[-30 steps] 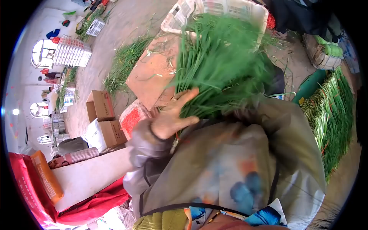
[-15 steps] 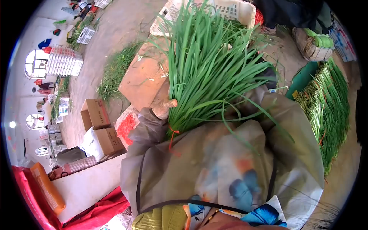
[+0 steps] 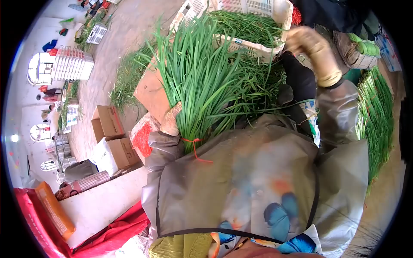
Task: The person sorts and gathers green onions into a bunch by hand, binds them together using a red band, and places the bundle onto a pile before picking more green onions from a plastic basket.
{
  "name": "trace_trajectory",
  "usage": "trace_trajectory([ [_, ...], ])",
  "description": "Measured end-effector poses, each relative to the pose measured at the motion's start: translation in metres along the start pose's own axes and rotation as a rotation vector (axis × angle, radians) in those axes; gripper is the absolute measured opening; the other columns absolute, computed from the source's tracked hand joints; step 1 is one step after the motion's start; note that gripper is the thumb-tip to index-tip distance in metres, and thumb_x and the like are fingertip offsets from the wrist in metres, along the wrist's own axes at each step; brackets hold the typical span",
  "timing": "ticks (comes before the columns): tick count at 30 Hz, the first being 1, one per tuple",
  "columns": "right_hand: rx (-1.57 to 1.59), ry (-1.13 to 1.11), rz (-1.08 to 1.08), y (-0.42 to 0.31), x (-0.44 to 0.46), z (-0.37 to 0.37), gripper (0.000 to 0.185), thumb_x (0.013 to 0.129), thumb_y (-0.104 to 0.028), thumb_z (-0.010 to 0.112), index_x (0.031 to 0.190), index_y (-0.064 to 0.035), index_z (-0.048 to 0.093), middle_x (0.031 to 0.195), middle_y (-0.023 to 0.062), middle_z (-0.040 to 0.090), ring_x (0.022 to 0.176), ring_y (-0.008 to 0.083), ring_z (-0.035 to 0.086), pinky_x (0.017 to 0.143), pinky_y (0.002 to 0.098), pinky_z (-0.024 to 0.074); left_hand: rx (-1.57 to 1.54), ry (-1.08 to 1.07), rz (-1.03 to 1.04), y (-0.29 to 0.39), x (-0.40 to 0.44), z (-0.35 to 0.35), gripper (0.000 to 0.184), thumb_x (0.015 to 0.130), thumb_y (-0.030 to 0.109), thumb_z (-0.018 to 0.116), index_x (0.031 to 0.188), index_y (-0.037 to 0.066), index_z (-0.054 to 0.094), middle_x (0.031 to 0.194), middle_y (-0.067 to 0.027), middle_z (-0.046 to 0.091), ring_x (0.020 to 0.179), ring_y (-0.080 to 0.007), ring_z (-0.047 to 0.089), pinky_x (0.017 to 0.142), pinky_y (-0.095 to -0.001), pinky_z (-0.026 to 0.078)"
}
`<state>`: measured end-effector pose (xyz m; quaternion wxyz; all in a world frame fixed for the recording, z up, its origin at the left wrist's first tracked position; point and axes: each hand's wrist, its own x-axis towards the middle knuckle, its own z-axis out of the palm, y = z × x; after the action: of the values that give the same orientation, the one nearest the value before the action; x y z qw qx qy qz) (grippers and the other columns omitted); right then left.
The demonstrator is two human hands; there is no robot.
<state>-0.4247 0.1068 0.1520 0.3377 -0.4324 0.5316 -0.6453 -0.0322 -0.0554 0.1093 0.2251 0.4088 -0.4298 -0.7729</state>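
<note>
A bundle of long green leafy stalks (image 3: 200,81), tied near its base with a red string (image 3: 194,148), stands fanned out in front of my apron. My left hand (image 3: 171,120) is wrapped round its left side, with most of the fingers hidden behind the leaves. Off to the right, my right hand (image 3: 307,41), in a tan glove, is raised beside the corner of a white crate (image 3: 254,46); its fingers are blurred and bent. Loose green stalks (image 3: 245,22) lie in that crate, and more hang below it.
Tied green bundles (image 3: 376,124) are stacked at the right. A brown board (image 3: 150,92) lies behind my left hand, near red strings (image 3: 142,139). Cardboard boxes (image 3: 107,122) and a white ledge (image 3: 105,204) are at the left. Dark clothing of a person (image 3: 331,15) shows at the top right.
The tied bundle has swung left and more upright with my left hand. My right hand, hidden half a second ago, has come into view at the right, near the crate.
</note>
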Motion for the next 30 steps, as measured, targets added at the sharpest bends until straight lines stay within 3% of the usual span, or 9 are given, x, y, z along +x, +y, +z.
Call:
trace_trajectory([
  [3, -0.192, -0.137, -0.210, 0.016, -0.007, 0.076, 0.018, 0.088, -0.024, 0.054, 0.094, -0.0091, 0.063, 0.087, 0.0030, 0.064, 0.072, 0.0127, 0.058, 0.067, 0.0256, 0.0465, -0.041, -0.008, -0.004, -0.003, 0.002, 0.000, 0.046, 0.081, 0.020, 0.060, 0.120, -0.002, 0.048, 0.111, -0.0133, 0.057, 0.095, -0.0249, 0.059, 0.085, -0.0362, 0.048],
  [8, -0.912, -0.208, -0.481, 0.048, -0.005, 0.129, 0.012, 0.077, -0.019, 0.062, 0.088, -0.0156, 0.062, 0.079, 0.0056, 0.057, 0.078, 0.0267, 0.057, 0.066, 0.0337, 0.0479, -0.053, -0.025, 0.029, 0.000, -0.008, 0.015, 0.049, 0.079, 0.014, 0.062, 0.123, -0.001, 0.045, 0.112, -0.0127, 0.056, 0.096, -0.0261, 0.058, 0.085, -0.0382, 0.048],
  [13, -1.182, -0.343, -0.619, 0.058, -0.008, 0.151, 0.007, 0.070, -0.019, 0.061, 0.073, -0.0135, 0.057, 0.072, 0.0044, 0.052, 0.071, 0.0231, 0.054, 0.062, 0.0341, 0.0458, -0.057, -0.024, 0.088, -0.005, -0.008, 0.018, 0.052, 0.077, 0.011, 0.064, 0.124, 0.000, 0.044, 0.111, -0.0120, 0.057, 0.096, -0.0261, 0.057, 0.085, -0.0387, 0.048],
  [16, -0.741, -0.366, -0.450, 0.051, -0.014, 0.142, 0.007, 0.073, -0.019, 0.064, 0.074, -0.0134, 0.059, 0.071, 0.0043, 0.054, 0.071, 0.0245, 0.055, 0.061, 0.0332, 0.0456, -0.066, -0.045, 0.027, -0.007, -0.007, 0.019, 0.049, 0.079, 0.013, 0.062, 0.123, 0.001, 0.044, 0.112, -0.0122, 0.056, 0.098, -0.0259, 0.057, 0.087, -0.0379, 0.047],
  [19, -0.093, -0.317, 0.152, 0.070, -0.014, 0.130, 0.012, 0.074, -0.016, 0.067, 0.078, -0.0069, 0.060, 0.077, 0.0037, 0.061, 0.074, 0.0131, 0.059, 0.069, 0.0260, 0.0469, -0.087, -0.005, 0.048, -0.015, -0.006, 0.018, 0.048, 0.081, 0.015, 0.061, 0.123, 0.000, 0.044, 0.113, -0.0128, 0.056, 0.099, -0.0261, 0.056, 0.088, -0.0372, 0.045],
  [20, 0.021, -0.238, 0.125, 0.075, -0.009, 0.123, 0.011, 0.078, -0.014, 0.066, 0.082, -0.0051, 0.061, 0.081, 0.0045, 0.064, 0.077, 0.0090, 0.058, 0.073, 0.0244, 0.0462, -0.016, -0.016, 0.091, -0.014, -0.008, 0.019, 0.048, 0.082, 0.017, 0.060, 0.123, -0.001, 0.044, 0.114, -0.0132, 0.055, 0.100, -0.0264, 0.056, 0.090, -0.0368, 0.045],
  [23, -0.328, 0.001, -0.106, 0.035, 0.005, 0.126, 0.016, 0.082, -0.019, 0.060, 0.093, -0.0072, 0.063, 0.089, 0.0086, 0.065, 0.084, 0.0186, 0.061, 0.076, 0.0286, 0.0467, -0.028, -0.076, 0.064, -0.012, -0.008, 0.025, 0.041, 0.084, 0.013, 0.058, 0.122, 0.002, 0.046, 0.111, -0.0098, 0.057, 0.098, -0.0220, 0.057, 0.085, -0.0346, 0.047],
  [27, -0.780, -0.070, 0.150, 0.007, 0.023, 0.152, 0.034, 0.080, -0.032, 0.062, 0.105, -0.0079, 0.060, 0.089, 0.0115, 0.063, 0.082, 0.0233, 0.060, 0.075, 0.0299, 0.0466, 0.008, -0.106, 0.037, -0.010, -0.010, 0.030, 0.041, 0.083, 0.013, 0.059, 0.121, 0.002, 0.047, 0.110, -0.0092, 0.057, 0.096, -0.0218, 0.057, 0.085, -0.0344, 0.047],
  [30, -0.613, -0.188, 0.107, 0.041, 0.037, 0.151, 0.031, 0.076, -0.028, 0.067, 0.093, -0.0035, 0.059, 0.083, 0.0127, 0.062, 0.076, 0.0261, 0.059, 0.070, 0.0326, 0.0457, 0.160, -0.067, 0.143, -0.007, -0.018, 0.042, 0.049, 0.082, 0.020, 0.060, 0.124, 0.000, 0.044, 0.114, -0.0109, 0.055, 0.101, -0.0236, 0.055, 0.089, -0.0344, 0.044],
])
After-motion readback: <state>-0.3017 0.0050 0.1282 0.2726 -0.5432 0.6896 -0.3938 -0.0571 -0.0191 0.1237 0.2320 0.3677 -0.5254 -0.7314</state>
